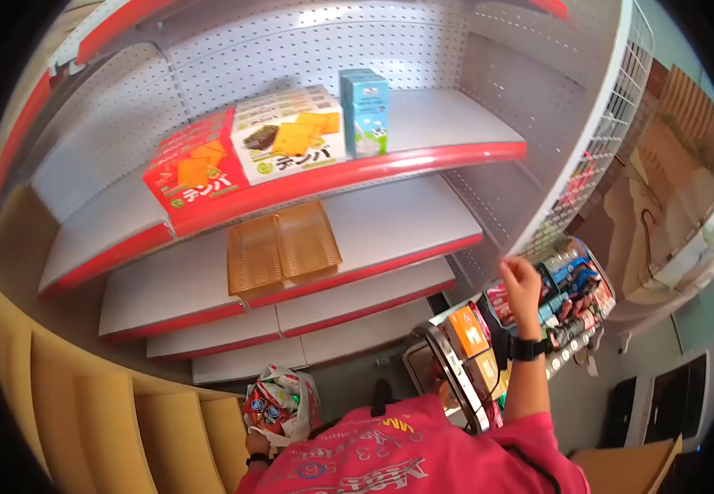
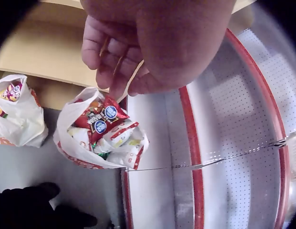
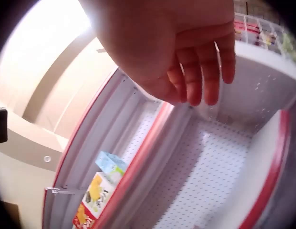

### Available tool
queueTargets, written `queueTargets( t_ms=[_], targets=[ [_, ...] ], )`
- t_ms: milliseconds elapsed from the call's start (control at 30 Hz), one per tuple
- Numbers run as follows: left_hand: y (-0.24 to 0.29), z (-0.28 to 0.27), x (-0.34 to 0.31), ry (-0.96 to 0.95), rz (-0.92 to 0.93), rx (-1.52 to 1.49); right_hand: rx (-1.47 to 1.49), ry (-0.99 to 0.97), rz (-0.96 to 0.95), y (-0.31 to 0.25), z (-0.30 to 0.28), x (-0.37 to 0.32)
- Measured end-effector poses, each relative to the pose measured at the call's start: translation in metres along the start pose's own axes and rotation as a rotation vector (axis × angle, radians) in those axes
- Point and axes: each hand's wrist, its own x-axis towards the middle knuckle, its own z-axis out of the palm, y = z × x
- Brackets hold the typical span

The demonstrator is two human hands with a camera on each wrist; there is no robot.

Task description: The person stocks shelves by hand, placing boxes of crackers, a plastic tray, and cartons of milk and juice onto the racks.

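In the head view my left hand (image 1: 256,445) is low at the near edge of a white plastic bag (image 1: 303,403) filled with snack packets. From the left wrist my left hand (image 2: 152,43) shows loosely bent fingers just above that bag, where a red snack packet (image 2: 102,117) lies on top. My right hand (image 1: 522,284) is raised in front of the shelf's right end, beside a basket of colourful packs (image 1: 571,284). In the right wrist view my right hand (image 3: 186,57) has relaxed fingers, with nothing held in them.
Red cracker boxes (image 1: 196,165), white cracker boxes (image 1: 291,132) and light-blue cartons (image 1: 366,111) stand on the upper shelf. An amber plastic tray (image 1: 283,247) lies one shelf lower. Another filled bag (image 2: 19,117) stands on the floor. Tan shelving (image 1: 110,420) borders the left.
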Motion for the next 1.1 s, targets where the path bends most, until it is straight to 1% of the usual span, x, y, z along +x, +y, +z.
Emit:
queueTargets(
  t_ms=[67,100,133,167,200,233,267,300,333,367,400,467,533,567,600,633,700,733,767,833,867,900,967,1000,1033,1100],
  targets=[
    [-0.022,0.003,0.003,-0.046,0.021,0.267,-0.084,0.036,0.132,0.038,-0.030,-0.046],
    [-0.024,0.009,0.002,-0.066,0.035,0.292,-0.122,0.035,0.206,0.048,-0.043,-0.067],
    [-0.020,0.020,-0.004,0.068,-0.138,0.200,-0.408,0.068,0.201,0.028,-0.049,-0.088],
    [-0.021,0.030,-0.006,0.202,-0.308,0.109,-0.506,0.065,0.199,0.038,-0.061,-0.106],
    [-0.144,0.055,0.069,0.183,-0.295,0.141,-0.610,0.046,0.229,0.037,-0.070,-0.122],
    [-0.195,0.080,0.104,0.096,0.260,0.409,-0.713,0.023,0.257,0.035,-0.077,-0.134],
    [-0.157,0.072,0.113,-0.006,0.824,0.648,-0.806,0.002,0.272,0.034,-0.085,-0.144],
    [-0.187,0.086,0.115,-0.029,0.841,0.660,-0.849,-0.019,0.311,0.033,-0.092,-0.154],
    [-0.161,0.093,0.111,-0.163,0.456,0.317,-0.885,-0.033,0.345,0.032,-0.099,-0.161],
    [-0.110,0.087,0.097,-0.279,0.060,-0.019,-0.918,-0.047,0.380,0.031,-0.106,-0.166],
    [-0.083,0.088,0.091,-0.289,0.069,-0.001,-0.975,-0.058,0.413,0.029,-0.112,-0.171],
    [-0.041,0.093,0.083,-0.138,0.443,0.281,-0.994,-0.072,0.444,0.034,-0.125,-0.176],
    [-0.002,0.097,0.068,-0.121,0.432,0.252,-1.013,-0.095,0.482,0.037,-0.138,-0.175],
    [0.013,0.100,0.057,-0.098,0.406,0.216,-1.048,-0.086,0.461,0.041,-0.144,-0.176],
    [0.023,0.104,0.050,-0.140,0.382,0.079,-1.053,-0.110,0.503,0.045,-0.153,-0.176],
    [0.030,0.107,0.038,-0.147,0.385,0.085,-1.057,-0.136,0.546,0.050,-0.163,-0.176],
    [0.052,0.104,0.007,-0.140,0.563,0.154,-1.097,-0.183,0.583,0.063,-0.181,-0.180],
    [0.102,0.088,-0.057,-0.184,0.408,0.054,-1.120,-0.217,0.649,0.074,-0.193,-0.182],
    [0.090,0.099,-0.048,-0.190,0.408,0.065,-1.120,-0.218,0.661,0.082,-0.204,-0.185],
    [0.058,0.124,-0.022,-0.326,0.294,0.070,-1.092,-0.230,0.759,0.097,-0.222,-0.190],
    [0.062,0.124,-0.033,-0.328,0.293,0.079,-1.037,-0.193,0.809,0.103,-0.229,-0.191],
    [0.066,0.125,-0.043,-0.330,0.310,0.104,-1.035,-0.195,0.815,0.116,-0.235,-0.193],
    [0.070,0.128,-0.057,-0.328,0.324,0.126,-0.828,-0.052,0.796,0.156,-0.242,-0.196],
    [0.066,0.131,-0.054,-0.300,0.335,0.096,-0.668,-0.086,0.819,0.176,-0.244,-0.192],
    [0.068,0.132,-0.058,-0.271,0.345,0.065,-0.666,-0.092,0.813,0.179,-0.241,-0.186],
    [0.067,0.131,-0.063,-0.265,0.356,0.068,-0.517,0.031,0.945,0.184,-0.221,-0.175]
  ],
)
